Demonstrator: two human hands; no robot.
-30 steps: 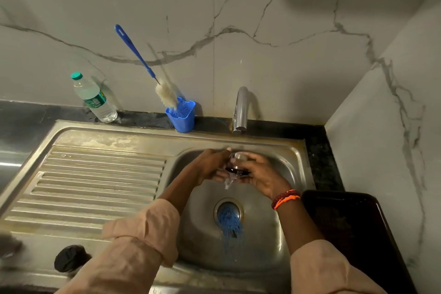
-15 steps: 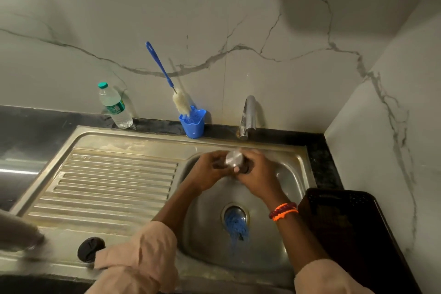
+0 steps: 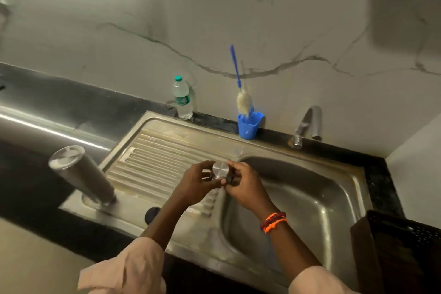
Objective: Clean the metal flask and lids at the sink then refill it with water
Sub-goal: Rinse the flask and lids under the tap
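Both hands on the lid, held over the seam between the draining board and the basin of the sink. Left hand: fingers curled round the lid's left side, thumb under. Right hand: fingers pinch the dark lower part on the right; looks like a twist or rub action, can't tell which. Lid's steel disc faces up towards the camera. Metal flask is well left of the fingers, standing mouth-down on the sink's front-left corner, apparently draining. A second dark cap sits below-left of the left hand on the front ledge. Tap is up-right of the fingers; no water visible running. Bottle brush in its blue holder is straight beyond the fingers; plastic bottle beyond-left. Advice: keep the lid over the basin, not the board, so drips and any slip land in the sink; wet steel is slippery, so grip the rim, not the flat face. Work the threads and seal groove, then rinse.
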